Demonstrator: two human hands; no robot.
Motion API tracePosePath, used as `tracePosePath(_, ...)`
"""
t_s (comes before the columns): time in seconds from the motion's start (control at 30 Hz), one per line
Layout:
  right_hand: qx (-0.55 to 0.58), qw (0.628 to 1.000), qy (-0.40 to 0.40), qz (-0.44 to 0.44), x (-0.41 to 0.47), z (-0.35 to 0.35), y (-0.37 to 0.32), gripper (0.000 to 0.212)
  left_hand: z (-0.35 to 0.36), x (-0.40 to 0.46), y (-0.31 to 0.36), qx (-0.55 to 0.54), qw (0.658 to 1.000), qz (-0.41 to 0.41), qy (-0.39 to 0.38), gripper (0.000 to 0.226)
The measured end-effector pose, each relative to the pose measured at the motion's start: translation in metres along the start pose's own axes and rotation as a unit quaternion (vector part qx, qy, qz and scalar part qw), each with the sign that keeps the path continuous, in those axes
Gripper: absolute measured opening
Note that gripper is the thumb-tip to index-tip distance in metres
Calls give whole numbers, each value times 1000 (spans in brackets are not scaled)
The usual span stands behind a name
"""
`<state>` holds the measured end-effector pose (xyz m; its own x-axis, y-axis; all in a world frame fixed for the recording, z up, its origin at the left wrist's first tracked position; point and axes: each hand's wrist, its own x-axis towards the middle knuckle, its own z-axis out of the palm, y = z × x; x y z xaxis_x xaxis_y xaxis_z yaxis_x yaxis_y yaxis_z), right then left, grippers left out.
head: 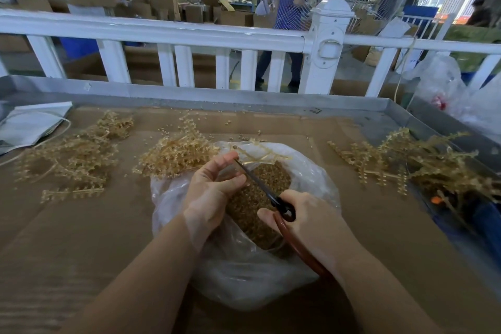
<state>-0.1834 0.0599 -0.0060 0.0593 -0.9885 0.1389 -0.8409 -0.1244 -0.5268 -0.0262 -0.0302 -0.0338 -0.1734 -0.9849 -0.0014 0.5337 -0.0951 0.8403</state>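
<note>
Right hand (306, 215) grip clamped on scissors (257, 180), left hand (212, 183) pinching sprue (264, 156) over bag (244, 279)

- The right hand (306, 221) covers most of the handles of the scissors (264, 188); only one reddish loop shows
- Curled fingers of the left hand (214, 184) hide where the plastic strip (261, 154) is gripped and where the blade tips end
- Brown bits (241, 206) in the clear bag (244, 285) are too small to tell apart
- The white paper bag (29, 125) is cut by the left edge
- The pile of strips (406, 160) blurs into dark toward the right edge
</note>
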Motion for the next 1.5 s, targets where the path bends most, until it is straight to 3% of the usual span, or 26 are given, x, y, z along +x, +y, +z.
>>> tracePosePath(1.5, -25, 999, 26, 17, 10, 13, -5, 39, -3, -1, -5, -56, 997, -39, -20, 51)
